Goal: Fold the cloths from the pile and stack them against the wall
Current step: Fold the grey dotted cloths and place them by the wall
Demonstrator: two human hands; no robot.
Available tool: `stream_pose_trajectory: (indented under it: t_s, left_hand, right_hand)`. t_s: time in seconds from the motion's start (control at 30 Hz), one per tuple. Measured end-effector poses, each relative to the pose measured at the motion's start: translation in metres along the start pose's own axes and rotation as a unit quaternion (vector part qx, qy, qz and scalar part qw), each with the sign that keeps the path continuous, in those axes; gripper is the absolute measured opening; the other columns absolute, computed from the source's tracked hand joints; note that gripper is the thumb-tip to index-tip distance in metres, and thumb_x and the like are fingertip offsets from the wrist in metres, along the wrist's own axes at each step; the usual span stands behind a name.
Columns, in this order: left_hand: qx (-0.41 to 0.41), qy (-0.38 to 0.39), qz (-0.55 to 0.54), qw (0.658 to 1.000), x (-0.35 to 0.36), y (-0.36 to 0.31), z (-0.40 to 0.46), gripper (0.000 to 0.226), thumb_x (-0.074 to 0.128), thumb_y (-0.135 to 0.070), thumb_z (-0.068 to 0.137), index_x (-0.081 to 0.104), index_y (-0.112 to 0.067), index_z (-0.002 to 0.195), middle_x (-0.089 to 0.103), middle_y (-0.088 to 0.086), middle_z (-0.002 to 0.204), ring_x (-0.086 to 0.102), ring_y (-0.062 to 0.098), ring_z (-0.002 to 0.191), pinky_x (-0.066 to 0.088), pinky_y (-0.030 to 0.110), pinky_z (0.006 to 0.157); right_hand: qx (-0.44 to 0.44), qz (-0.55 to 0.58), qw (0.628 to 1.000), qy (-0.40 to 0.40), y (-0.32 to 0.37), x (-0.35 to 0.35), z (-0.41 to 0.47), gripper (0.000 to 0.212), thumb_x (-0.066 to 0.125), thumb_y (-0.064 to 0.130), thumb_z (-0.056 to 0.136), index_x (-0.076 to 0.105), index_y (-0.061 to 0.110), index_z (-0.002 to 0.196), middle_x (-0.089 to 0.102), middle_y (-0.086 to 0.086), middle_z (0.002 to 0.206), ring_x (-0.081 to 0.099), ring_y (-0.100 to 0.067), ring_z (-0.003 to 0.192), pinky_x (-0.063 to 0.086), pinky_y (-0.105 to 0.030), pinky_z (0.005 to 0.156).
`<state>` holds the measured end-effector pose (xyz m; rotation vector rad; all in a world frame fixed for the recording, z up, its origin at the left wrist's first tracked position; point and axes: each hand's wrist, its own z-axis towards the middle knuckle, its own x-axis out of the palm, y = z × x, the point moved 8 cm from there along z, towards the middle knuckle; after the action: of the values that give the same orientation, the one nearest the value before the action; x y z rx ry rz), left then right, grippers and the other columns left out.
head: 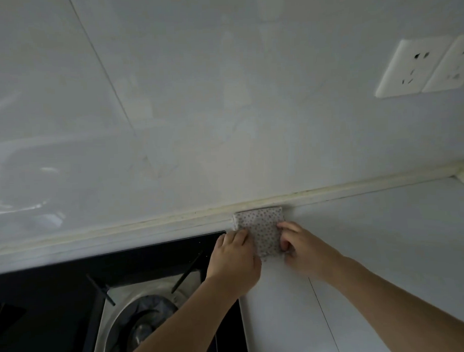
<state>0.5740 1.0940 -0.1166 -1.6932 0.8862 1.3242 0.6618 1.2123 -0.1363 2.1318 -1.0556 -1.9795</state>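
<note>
A small folded cloth (261,228), pale with tiny dots, lies on the white counter (385,236) with its far edge against the wall's base strip. My left hand (235,257) holds the cloth's left edge, fingers curled over it. My right hand (301,248) grips the right edge, thumb on top and fingers tucked under the near corner. The pile of other cloths is out of view.
A black gas hob (72,300) with a metal burner ring (141,323) and pan supports fills the lower left, right beside my left arm. Two white wall sockets (416,66) sit at the upper right. The counter's corner (462,173) is at the far right.
</note>
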Motion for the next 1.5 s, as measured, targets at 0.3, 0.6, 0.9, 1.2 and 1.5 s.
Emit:
stream_pose_trajectory:
  t_s: [0.3, 0.6, 0.9, 1.2, 1.5]
  left_hand:
    - [-0.024, -0.005, -0.063, 0.998, -0.038, 0.014, -0.022, 0.046, 0.032, -0.027, 0.102, 0.037, -0.013, 0.145, 0.033, 0.003, 0.153, 0.026, 0.021, 0.141, 0.017, 0.031, 0.118]
    - [-0.073, -0.093, -0.074, 0.990, -0.147, 0.092, -0.116, 0.048, 0.035, -0.026, 0.103, 0.033, -0.010, 0.148, 0.028, 0.005, 0.157, 0.021, 0.020, 0.145, 0.012, 0.031, 0.119]
    - [-0.078, -0.147, -0.063, 0.984, -0.227, 0.215, -0.266, 0.050, 0.038, -0.027, 0.103, 0.028, -0.014, 0.150, 0.025, 0.002, 0.159, 0.019, 0.018, 0.146, 0.012, 0.030, 0.119]
    - [-0.094, -0.182, -0.049, 0.978, -0.294, 0.309, -0.374, 0.050, 0.038, -0.029, 0.103, 0.029, -0.013, 0.150, 0.027, 0.001, 0.157, 0.020, 0.018, 0.146, 0.014, 0.029, 0.117]
    - [-0.142, -0.202, -0.024, 0.969, -0.316, 0.384, -0.461, 0.051, 0.037, -0.030, 0.103, 0.029, -0.012, 0.150, 0.028, 0.003, 0.157, 0.021, 0.019, 0.145, 0.014, 0.029, 0.117]
  right_hand:
    - [0.002, -0.023, 0.993, -0.112, 0.053, -0.035, -0.023, 0.039, 0.062, 0.007, 0.080, 0.061, 0.004, 0.118, 0.057, -0.011, 0.123, 0.055, -0.030, 0.115, 0.046, -0.038, 0.097]
    - [0.018, 0.015, 0.994, -0.105, 0.208, -0.061, -0.041, 0.051, 0.054, 0.015, 0.091, 0.042, 0.014, 0.141, 0.046, -0.003, 0.143, 0.046, -0.020, 0.129, 0.037, -0.030, 0.103]
    - [0.013, 0.035, 0.993, -0.111, 0.411, -0.034, -0.082, 0.063, 0.052, 0.023, 0.096, 0.023, 0.020, 0.152, 0.029, 0.002, 0.157, 0.031, -0.016, 0.142, 0.029, -0.031, 0.113]
    - [-0.033, 0.028, 0.992, -0.119, 0.569, -0.023, -0.106, 0.063, 0.048, 0.024, 0.098, 0.018, 0.017, 0.154, 0.022, 0.002, 0.160, 0.023, -0.015, 0.146, 0.023, -0.031, 0.116]
    - [-0.068, 0.037, 0.993, -0.088, 0.655, 0.006, -0.106, 0.061, 0.046, 0.024, 0.099, 0.020, 0.016, 0.154, 0.021, 0.002, 0.160, 0.020, -0.015, 0.146, 0.020, -0.030, 0.116]
